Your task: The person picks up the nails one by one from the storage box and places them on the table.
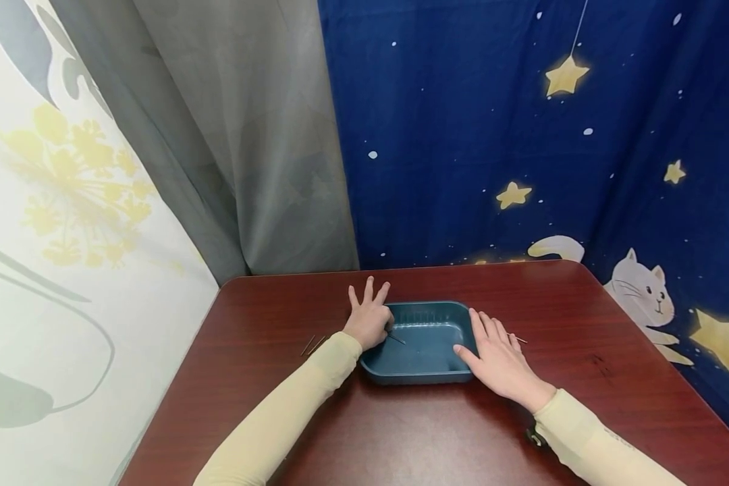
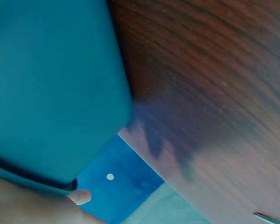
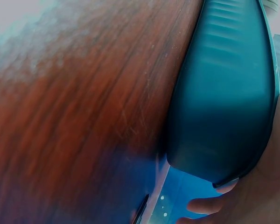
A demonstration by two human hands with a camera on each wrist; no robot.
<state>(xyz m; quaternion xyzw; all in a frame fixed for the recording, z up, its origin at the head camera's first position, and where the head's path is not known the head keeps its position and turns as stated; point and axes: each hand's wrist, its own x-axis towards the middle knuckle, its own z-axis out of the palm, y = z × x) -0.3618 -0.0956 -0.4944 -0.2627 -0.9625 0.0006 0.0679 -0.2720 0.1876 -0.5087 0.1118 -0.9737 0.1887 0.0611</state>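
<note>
Head view showed a teal tray (image 1: 422, 368) near the middle of a dark red table (image 1: 401, 432), with one hand at each short side. The left hand (image 1: 369, 317) rested at the tray's left rim, three fingers straight and spread, while its thumb side seemed to pinch a thin dark stick (image 1: 395, 337) whose tip reached over the tray. The right hand (image 1: 498, 358) lay flat against the right rim, fingers straight and together, likely steadying the tray. Two more thin sticks (image 1: 313, 345) lay on the table just left of the left hand, and another (image 1: 518, 338) just beyond the right hand. Bare table lay open all around, the curtains well back.
</note>
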